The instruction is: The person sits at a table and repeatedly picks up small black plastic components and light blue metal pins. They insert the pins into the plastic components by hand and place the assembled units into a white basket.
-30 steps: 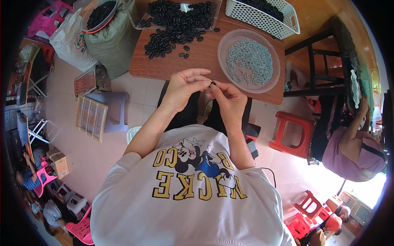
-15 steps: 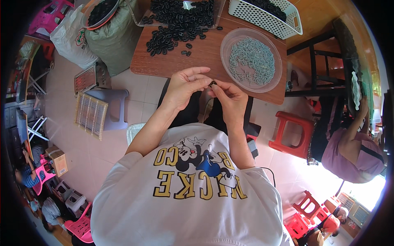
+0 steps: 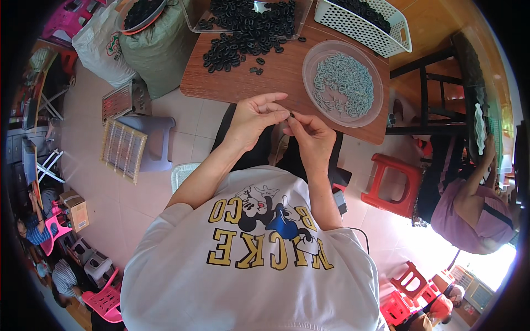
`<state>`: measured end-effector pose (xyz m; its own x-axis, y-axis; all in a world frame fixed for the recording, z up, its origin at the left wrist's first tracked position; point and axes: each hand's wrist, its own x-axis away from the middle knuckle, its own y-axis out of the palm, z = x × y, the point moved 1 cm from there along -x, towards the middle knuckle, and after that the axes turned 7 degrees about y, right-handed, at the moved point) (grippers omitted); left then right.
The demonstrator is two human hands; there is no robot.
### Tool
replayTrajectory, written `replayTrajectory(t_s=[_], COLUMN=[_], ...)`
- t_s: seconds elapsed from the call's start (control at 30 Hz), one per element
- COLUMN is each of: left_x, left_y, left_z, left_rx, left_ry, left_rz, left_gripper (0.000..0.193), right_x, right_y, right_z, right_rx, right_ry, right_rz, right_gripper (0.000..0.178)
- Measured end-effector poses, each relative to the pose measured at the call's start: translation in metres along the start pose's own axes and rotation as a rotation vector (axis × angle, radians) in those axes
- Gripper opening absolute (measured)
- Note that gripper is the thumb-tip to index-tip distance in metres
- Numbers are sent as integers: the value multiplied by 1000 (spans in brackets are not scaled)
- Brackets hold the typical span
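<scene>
Close to the table's front edge, both hands meet at their fingertips around a small black part (image 3: 291, 115). My left hand (image 3: 249, 120) pinches it between thumb and index finger, the other fingers stretched toward the right. From the other side, my right hand (image 3: 312, 137) grips the same part with thumb and index finger. Fingertips cover most of it. On the wooden table (image 3: 221, 87) lie loose black oval parts (image 3: 221, 62), heaped at the back left. To the right of my hands stands a clear round tub (image 3: 311, 88) with small bluish-grey screw-like pieces (image 3: 343, 83).
A clear box (image 3: 194, 21) of black parts and a white perforated basket (image 3: 381, 42) stand at the back. Sacks (image 3: 152, 63) are on the left, a red stool (image 3: 381, 198) on the right. A co-worker in a purple top (image 3: 469, 212) sits at far right.
The black part has turned slightly between my fingertips, and less of it shows. The whole view has shifted a little; both hands stay together.
</scene>
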<state>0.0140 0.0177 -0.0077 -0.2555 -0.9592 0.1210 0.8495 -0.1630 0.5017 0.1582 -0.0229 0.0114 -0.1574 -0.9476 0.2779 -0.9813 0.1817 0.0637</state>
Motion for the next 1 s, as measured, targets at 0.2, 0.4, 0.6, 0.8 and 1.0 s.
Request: replayTrajectory(t_s=[0.2, 0.4, 0.6, 0.8, 1.0], left_x=[0, -7, -61, -106, -112], left_y=[-11, -15, -44, -59, -62], left_z=[-3, 5, 25, 28, 29], left_rx=[-3, -77, -811, -1526, -1493], left_ry=[7, -18, 371, 670, 602], left_rz=[11, 8, 95, -194, -159], left_gripper=[43, 41, 25, 23, 21], right_x=[-7, -10, -12, -13, -17], right_y=[3, 1, -5, -6, -10], right_z=[4, 6, 3, 2, -1], right_rx=[-36, -62, -133, -153, -188], right_ry=[26, 29, -17, -43, -54], right_rz=[-41, -42, 1, -25, -48], right_gripper=[13, 13, 12, 13, 14])
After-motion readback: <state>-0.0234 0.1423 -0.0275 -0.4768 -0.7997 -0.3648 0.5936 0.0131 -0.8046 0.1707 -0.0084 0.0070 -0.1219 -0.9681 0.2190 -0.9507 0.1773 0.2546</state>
